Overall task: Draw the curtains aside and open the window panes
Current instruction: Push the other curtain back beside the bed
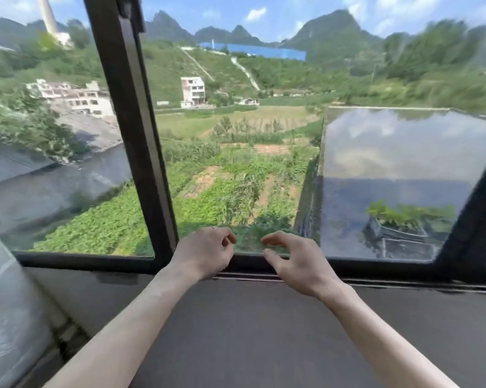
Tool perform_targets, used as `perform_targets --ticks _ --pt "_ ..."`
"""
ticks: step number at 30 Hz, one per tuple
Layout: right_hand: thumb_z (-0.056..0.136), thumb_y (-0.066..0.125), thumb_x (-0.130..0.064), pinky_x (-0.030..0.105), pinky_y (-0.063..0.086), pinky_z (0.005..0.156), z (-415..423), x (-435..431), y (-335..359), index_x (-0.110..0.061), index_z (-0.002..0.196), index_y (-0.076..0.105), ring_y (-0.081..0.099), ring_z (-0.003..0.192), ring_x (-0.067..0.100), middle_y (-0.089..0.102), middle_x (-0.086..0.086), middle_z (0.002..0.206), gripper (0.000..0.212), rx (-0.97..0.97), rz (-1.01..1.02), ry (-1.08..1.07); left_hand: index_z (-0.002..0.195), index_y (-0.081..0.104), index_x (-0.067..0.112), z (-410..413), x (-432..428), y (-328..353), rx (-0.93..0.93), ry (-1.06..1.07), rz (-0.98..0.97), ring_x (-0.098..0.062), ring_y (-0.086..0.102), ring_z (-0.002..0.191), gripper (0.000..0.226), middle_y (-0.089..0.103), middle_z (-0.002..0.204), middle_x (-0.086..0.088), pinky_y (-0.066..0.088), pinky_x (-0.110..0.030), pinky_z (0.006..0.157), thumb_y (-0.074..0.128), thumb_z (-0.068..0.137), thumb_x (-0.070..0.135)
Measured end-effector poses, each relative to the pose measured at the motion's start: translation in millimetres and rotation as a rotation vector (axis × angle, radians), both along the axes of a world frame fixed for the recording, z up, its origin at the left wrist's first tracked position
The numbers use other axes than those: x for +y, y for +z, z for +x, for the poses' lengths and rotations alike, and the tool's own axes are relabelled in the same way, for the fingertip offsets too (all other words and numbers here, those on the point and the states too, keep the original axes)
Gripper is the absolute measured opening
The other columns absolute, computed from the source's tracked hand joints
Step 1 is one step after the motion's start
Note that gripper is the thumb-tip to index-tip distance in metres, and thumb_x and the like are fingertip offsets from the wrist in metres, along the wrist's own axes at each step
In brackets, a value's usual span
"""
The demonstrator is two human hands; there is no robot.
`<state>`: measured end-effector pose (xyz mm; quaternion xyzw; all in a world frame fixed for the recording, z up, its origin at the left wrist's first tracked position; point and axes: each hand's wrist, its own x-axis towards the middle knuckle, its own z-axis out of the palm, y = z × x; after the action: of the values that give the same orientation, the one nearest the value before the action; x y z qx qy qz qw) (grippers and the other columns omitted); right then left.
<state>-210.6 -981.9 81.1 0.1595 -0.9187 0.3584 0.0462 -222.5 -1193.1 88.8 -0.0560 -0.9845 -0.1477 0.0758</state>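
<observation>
A dark-framed window fills the view. The left pane (54, 177) sits behind a tilted vertical frame bar (141, 141). The middle section looks out on fields with no visible reflection; I cannot tell whether glass is there. Another dark bar (471, 219) stands at the far right. A pale sheer curtain (9, 289) hangs bunched at the left edge. My left hand (205, 253) hovers over the bottom rail (250, 264), fingers curled loosely and holding nothing. My right hand (292, 261) is beside it, thumb and fingers apart, empty.
A wide dark sill (250, 331) stretches below the window, under both forearms. Outside lie green fields, a flat water-covered rooftop (404, 152) at right, houses and hills. The picture is blurred by motion.
</observation>
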Motion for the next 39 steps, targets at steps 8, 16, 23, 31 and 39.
perform_targets --ticks 8,16,23,31,39 --pt "0.09 0.059 -0.039 0.028 0.046 0.1 65.2 227.5 10.9 -0.037 0.114 0.068 0.06 0.113 0.004 0.069 -0.017 0.116 0.025 0.038 0.003 -0.42 0.111 0.065 0.031 -6.2 229.8 19.0 0.033 -0.371 0.016 -0.009 0.061 0.069 0.022 0.071 0.105 0.013 0.059 -0.035 0.067 0.053 0.093 0.035" --pt "0.092 0.059 -0.036 0.027 0.046 0.094 140.9 432.1 25.4 -0.038 0.116 0.067 0.059 0.11 0.007 0.068 -0.018 0.114 0.025 0.098 0.042 -0.715 0.104 0.066 0.036 20.0 450.9 40.7 0.032 -0.545 0.141 -0.011 0.065 0.089 0.018 0.068 0.095 0.016 0.058 -0.037 0.078 0.054 0.091 0.035" --pt "0.091 0.058 -0.038 0.032 0.045 0.098 183.3 579.4 33.0 -0.038 0.117 0.066 0.058 0.116 0.013 0.068 -0.017 0.118 0.026 0.176 0.021 -0.979 0.099 0.068 0.036 35.6 619.1 43.9 -0.018 -0.721 0.256 -0.012 0.066 0.09 0.015 0.068 0.091 0.018 0.056 -0.035 0.081 0.058 0.088 0.034" --pt "0.093 0.057 -0.036 0.029 0.042 0.094 179.3 739.0 28.8 -0.038 0.116 0.066 0.057 0.117 0.013 0.068 -0.017 0.118 0.025 0.169 0.023 -1.191 0.099 0.068 0.036 6.9 816.6 36.9 -0.05 -0.948 0.291 -0.011 0.068 0.091 0.019 0.072 0.094 0.016 0.056 -0.037 0.084 0.057 0.084 0.034" --pt "0.094 0.055 -0.04 0.031 0.045 0.093 120.0 888.6 46.9 -0.034 0.122 0.064 0.058 0.119 0.016 0.066 -0.012 0.125 0.03 0.18 0.046 -1.329 0.114 0.063 0.038 -62.0 984.8 41.1 -0.039 -1.09 0.306 -0.015 0.063 0.104 0.029 0.067 0.113 0.012 0.054 -0.04 0.089 0.055 0.086 0.037"
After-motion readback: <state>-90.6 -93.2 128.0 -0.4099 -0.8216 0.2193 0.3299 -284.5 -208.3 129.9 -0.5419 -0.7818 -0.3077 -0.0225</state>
